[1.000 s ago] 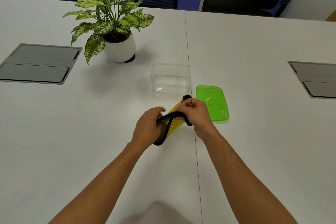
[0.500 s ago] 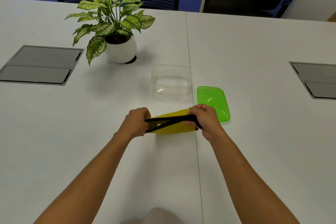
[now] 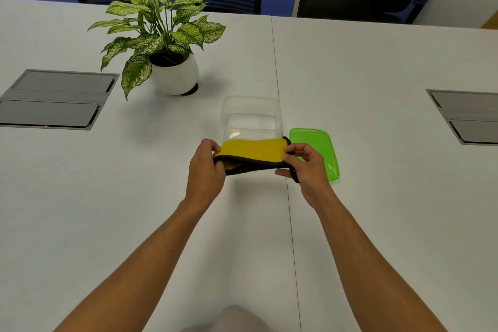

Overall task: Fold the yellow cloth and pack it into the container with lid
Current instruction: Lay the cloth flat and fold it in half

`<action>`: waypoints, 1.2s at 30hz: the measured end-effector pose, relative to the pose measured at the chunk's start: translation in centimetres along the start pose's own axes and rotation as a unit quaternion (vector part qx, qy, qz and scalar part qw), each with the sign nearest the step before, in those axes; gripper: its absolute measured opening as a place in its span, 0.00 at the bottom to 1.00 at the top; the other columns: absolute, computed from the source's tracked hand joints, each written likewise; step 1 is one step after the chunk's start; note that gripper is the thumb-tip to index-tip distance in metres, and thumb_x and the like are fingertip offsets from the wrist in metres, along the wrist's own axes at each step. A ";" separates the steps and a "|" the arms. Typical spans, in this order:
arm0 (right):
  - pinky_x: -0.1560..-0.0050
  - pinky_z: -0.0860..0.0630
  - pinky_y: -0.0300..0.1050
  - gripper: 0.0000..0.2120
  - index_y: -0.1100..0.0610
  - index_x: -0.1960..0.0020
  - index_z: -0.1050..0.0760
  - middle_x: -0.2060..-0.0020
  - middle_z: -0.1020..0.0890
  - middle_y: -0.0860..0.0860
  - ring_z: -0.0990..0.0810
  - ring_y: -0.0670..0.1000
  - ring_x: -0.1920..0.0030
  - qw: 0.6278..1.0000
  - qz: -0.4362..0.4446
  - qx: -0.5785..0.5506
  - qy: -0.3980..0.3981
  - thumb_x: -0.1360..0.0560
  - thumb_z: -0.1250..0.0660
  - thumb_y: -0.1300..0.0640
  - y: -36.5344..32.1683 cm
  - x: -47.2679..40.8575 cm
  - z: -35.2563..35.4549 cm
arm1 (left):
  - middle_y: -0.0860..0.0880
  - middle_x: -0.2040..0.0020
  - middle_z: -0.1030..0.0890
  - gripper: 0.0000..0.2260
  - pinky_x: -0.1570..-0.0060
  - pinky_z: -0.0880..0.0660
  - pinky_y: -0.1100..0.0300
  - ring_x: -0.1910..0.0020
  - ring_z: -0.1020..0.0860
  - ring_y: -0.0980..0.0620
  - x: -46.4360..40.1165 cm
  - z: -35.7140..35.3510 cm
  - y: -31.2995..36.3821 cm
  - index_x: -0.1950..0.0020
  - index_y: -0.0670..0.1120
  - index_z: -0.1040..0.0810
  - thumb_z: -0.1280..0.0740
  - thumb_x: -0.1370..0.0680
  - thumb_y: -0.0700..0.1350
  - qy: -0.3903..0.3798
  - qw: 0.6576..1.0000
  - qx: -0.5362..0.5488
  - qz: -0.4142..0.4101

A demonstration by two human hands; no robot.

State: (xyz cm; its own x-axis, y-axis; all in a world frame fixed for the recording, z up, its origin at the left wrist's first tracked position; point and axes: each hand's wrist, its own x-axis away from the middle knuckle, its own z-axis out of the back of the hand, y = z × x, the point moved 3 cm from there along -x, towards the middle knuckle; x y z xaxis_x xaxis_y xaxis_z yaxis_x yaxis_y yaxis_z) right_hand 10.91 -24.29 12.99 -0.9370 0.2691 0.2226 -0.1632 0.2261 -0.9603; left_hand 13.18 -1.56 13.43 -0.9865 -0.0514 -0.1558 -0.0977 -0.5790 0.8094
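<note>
The yellow cloth [image 3: 253, 150] with a black hem is folded into a flat band and held above the white table. My left hand [image 3: 206, 170] grips its left end and my right hand [image 3: 307, 167] grips its right end. Just behind the cloth stands the clear plastic container [image 3: 252, 118], open and with nothing in it; the cloth's far edge overlaps its near wall in view. The green lid [image 3: 320, 148] lies flat to the right of the container, partly behind my right hand.
A potted plant in a white pot [image 3: 172, 75] stands to the back left of the container. Grey cable hatches sit in the table at the left [image 3: 54, 100] and right [image 3: 466, 116]. A seam [image 3: 280, 105] runs down the table. Chairs line the far edge.
The cloth went from a bunched, tilted shape to a flat band stretched between both hands. Both hands lifted it and carried it forward toward the container.
</note>
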 end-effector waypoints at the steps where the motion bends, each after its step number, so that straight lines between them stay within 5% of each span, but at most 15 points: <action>1: 0.62 0.17 0.50 0.08 0.57 0.58 0.21 0.58 0.24 0.53 0.18 0.53 0.62 1.000 -0.002 0.005 0.000 0.27 0.33 0.70 0.7 0.1 0.3 | 0.47 0.56 0.25 0.11 0.67 0.31 0.62 0.62 0.27 0.50 0.4 -0.3 -0.3 0.51 0.44 0.31 0.39 0.27 0.30 0.003 1.000 -0.007 -0.025; 6: 0.66 0.17 0.49 0.10 0.54 0.58 0.21 0.59 0.24 0.53 0.20 0.52 0.62 0.993 -0.092 0.079 0.006 0.26 0.33 0.69 7.9 1.9 2.4 | 0.42 0.50 0.26 0.09 0.65 0.26 0.49 0.62 0.25 0.44 4.0 -2.7 -5.2 0.46 0.42 0.31 0.38 0.25 0.33 -0.103 0.986 -0.123 -0.040; 11: 0.65 0.16 0.54 0.14 0.52 0.50 0.24 0.61 0.29 0.54 0.24 0.53 0.65 0.952 -0.187 0.240 -0.021 0.25 0.37 0.70 15.1 5.0 3.7 | 0.41 0.42 0.27 0.15 0.65 0.28 0.52 0.62 0.25 0.44 9.6 -5.4 -10.4 0.36 0.43 0.34 0.40 0.23 0.36 -0.300 0.890 -0.340 -0.049; 16: 0.72 0.19 0.48 0.14 0.52 0.51 0.28 0.62 0.23 0.58 0.22 0.56 0.71 0.922 -0.204 0.327 -0.040 0.24 0.43 0.69 17.1 6.2 3.1 | 0.42 0.60 0.19 0.21 0.82 0.33 0.62 0.78 0.26 0.46 11.0 -5.8 -10.4 0.54 0.42 0.19 0.20 0.45 0.34 -0.272 0.864 -0.401 -0.138; 18: 0.74 0.24 0.46 0.11 0.54 0.48 0.30 0.63 0.24 0.57 0.23 0.56 0.71 0.903 -0.177 0.387 -0.062 0.25 0.42 0.67 17.0 6.0 3.0 | 0.42 0.56 0.17 0.21 0.76 0.25 0.58 0.70 0.20 0.44 10.9 -5.9 -10.9 0.53 0.43 0.19 0.19 0.44 0.36 -0.265 0.857 -0.418 -0.146; 20: 0.72 0.28 0.43 0.10 0.53 0.45 0.32 0.61 0.24 0.55 0.23 0.54 0.67 0.857 -0.138 0.489 -0.082 0.26 0.40 0.62 16.8 5.7 3.0 | 0.39 0.44 0.18 0.22 0.53 0.20 0.45 0.48 0.19 0.38 11.0 -6.1 -11.7 0.45 0.43 0.19 0.21 0.38 0.38 -0.286 0.849 -0.415 -0.158; 23: 0.70 0.34 0.41 0.12 0.52 0.45 0.31 0.57 0.27 0.51 0.25 0.52 0.62 0.811 -0.097 0.570 -0.085 0.27 0.38 0.58 16.8 5.6 2.8 | 0.40 0.23 0.44 0.26 0.28 0.50 0.36 0.24 0.44 0.36 11.2 -6.4 -13.2 0.25 0.45 0.37 0.37 0.23 0.43 -0.347 0.836 -0.394 -0.162; 25: 0.66 0.30 0.43 0.11 0.54 0.46 0.29 0.54 0.26 0.52 0.25 0.52 0.58 0.812 -0.080 0.574 -0.066 0.28 0.37 0.59 16.7 5.3 2.6 | 0.45 0.22 0.60 0.30 0.27 0.65 0.42 0.22 0.59 0.41 10.9 -6.8 -13.9 0.21 0.49 0.52 0.45 0.22 0.51 -0.379 0.830 -0.375 -0.164; 29: 0.52 0.26 0.50 0.14 0.56 0.44 0.27 0.49 0.24 0.55 0.25 0.56 0.49 0.811 -0.065 0.582 -0.017 0.30 0.37 0.60 16.1 4.4 2.5 | 0.52 0.23 0.67 0.38 0.26 0.67 0.49 0.24 0.68 0.51 9.8 -7.8 -13.3 0.22 0.52 0.60 0.53 0.25 0.71 -0.378 0.858 -0.310 -0.157; 36: 0.36 0.30 0.53 0.27 0.56 0.27 0.38 0.34 0.28 0.57 0.29 0.57 0.35 0.886 -0.027 0.463 -0.012 0.25 0.39 0.64 15.1 2.1 1.9 | 0.51 0.22 0.63 0.33 0.26 0.65 0.52 0.23 0.64 0.50 7.4 -10.1 -12.7 0.22 0.50 0.61 0.59 0.22 0.65 -0.340 0.886 -0.286 -0.131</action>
State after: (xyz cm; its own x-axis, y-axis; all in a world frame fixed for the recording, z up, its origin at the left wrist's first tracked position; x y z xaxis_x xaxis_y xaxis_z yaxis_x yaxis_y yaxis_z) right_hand 5.92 -22.13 -1.40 -0.9248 0.2592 0.2786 -0.3805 -0.6292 -0.6777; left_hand 8.42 -2.86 -3.72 -0.8103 0.5351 0.2389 -0.4442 -0.8267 0.3452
